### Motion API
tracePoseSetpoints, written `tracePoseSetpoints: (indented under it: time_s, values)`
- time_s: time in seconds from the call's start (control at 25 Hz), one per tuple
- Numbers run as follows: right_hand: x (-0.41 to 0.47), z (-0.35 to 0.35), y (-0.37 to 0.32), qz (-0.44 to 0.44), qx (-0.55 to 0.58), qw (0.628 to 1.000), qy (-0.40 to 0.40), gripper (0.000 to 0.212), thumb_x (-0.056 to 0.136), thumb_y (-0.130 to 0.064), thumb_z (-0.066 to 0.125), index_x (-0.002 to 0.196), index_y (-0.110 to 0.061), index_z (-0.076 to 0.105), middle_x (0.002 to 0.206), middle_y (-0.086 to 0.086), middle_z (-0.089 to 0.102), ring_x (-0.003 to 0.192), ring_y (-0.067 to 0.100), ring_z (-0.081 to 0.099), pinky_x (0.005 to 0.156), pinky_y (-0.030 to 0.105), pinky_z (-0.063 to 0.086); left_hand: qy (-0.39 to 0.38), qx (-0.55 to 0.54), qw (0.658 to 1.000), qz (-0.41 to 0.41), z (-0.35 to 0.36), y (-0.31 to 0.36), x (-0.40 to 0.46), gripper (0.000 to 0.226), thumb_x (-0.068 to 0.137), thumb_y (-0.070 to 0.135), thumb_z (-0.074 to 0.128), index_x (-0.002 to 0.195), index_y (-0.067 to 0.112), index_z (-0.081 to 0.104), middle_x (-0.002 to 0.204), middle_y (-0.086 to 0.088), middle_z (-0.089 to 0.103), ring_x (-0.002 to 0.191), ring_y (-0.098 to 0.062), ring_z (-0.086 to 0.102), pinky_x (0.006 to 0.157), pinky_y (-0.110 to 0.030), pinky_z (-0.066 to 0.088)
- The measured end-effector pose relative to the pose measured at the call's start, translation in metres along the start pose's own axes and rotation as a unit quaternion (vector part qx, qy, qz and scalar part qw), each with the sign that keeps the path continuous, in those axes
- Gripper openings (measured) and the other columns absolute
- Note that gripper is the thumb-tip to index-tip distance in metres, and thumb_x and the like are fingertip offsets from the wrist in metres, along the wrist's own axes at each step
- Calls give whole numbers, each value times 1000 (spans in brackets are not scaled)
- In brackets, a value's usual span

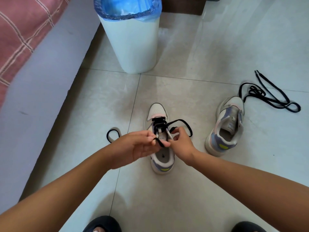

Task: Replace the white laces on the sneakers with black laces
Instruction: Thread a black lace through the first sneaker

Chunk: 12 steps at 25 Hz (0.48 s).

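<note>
A white, blue and pink sneaker (157,110) stands on the floor tiles, toe pointing away, with a black lace (158,123) threaded through its front eyelets. My left hand (140,146) pinches one end of that lace over the shoe's opening. My right hand (181,143) pinches the other strand at the shoe's right side; its loop arcs out to the right. A loop of the lace lies on the floor left of my left hand. The second sneaker (225,126) stands to the right with no lace in it. A loose black lace (270,96) lies beyond it.
A white waste bin (133,44) with a blue liner stands straight ahead. A grey bed frame (43,91) with a pink checked cover runs along the left. My feet in dark slippers (102,224) show at the bottom edge.
</note>
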State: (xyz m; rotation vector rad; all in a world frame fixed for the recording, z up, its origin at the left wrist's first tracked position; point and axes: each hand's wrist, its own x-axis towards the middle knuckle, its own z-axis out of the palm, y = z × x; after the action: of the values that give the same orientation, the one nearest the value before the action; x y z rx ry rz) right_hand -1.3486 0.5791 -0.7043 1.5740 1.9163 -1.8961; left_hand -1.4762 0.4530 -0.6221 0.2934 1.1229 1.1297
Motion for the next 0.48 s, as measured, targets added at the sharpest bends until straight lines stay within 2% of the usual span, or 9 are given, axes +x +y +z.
tracePoseSetpoints:
  time_s: [0.04,0.12,0.16,0.24,0.28,0.32,0.4,0.48]
  values:
    - [0,1,1,14,19,1000,-2,30,85,-12,63,107,-16,43,75,1,44,62,12,44,56,22,37,6,-61,998,-21,-3,-1,-5,13,86,10,51,74,10,50,101,-16,70,104,-28,64,91,-32,53]
    - [2,2,2,45,59,997,0,35,84,-6,60,113,-18,45,79,5,48,69,18,50,61,28,42,-8,-148,987,-70,-8,-2,-14,14,78,18,58,67,10,54,69,-12,67,75,-27,70,63,-27,58]
    - [4,3,1,60,85,995,2,39,83,-2,59,116,-18,46,82,8,50,73,21,52,62,30,44,-58,-165,979,-102,-10,-2,-18,16,76,21,63,65,12,55,55,-5,60,57,-21,66,49,-20,52]
    - [5,5,-2,93,145,985,0,47,80,6,54,120,-19,47,89,12,56,75,24,54,59,29,44,-198,-146,954,-170,-5,-4,-22,18,84,24,53,67,16,53,44,4,52,38,-10,54,37,-13,41]
    - [4,5,-5,106,166,980,-7,49,80,7,52,120,-21,47,89,11,58,73,22,55,56,27,42,-229,-99,947,-201,-2,-8,-22,21,87,23,45,67,17,51,42,5,50,35,-8,50,35,-11,37]
    - [4,5,-7,112,178,977,-20,51,80,8,52,119,-24,45,88,9,59,72,20,55,56,26,41,-218,-28,945,-241,3,-13,-21,24,88,23,40,66,19,49,40,6,46,33,-8,46,34,-10,33]
    - [6,3,-11,121,201,970,-58,54,80,5,53,121,-29,41,94,5,60,80,17,56,62,28,40,-129,153,928,-316,9,-27,-13,23,90,23,36,69,17,43,42,3,42,34,-11,41,35,-12,28]
    - [13,1,-11,138,246,958,-54,48,80,-4,54,120,-27,39,99,3,57,89,16,54,65,30,38,-19,364,872,-328,6,-36,-5,22,91,21,35,71,13,40,49,-2,47,36,-15,39,38,-14,28]
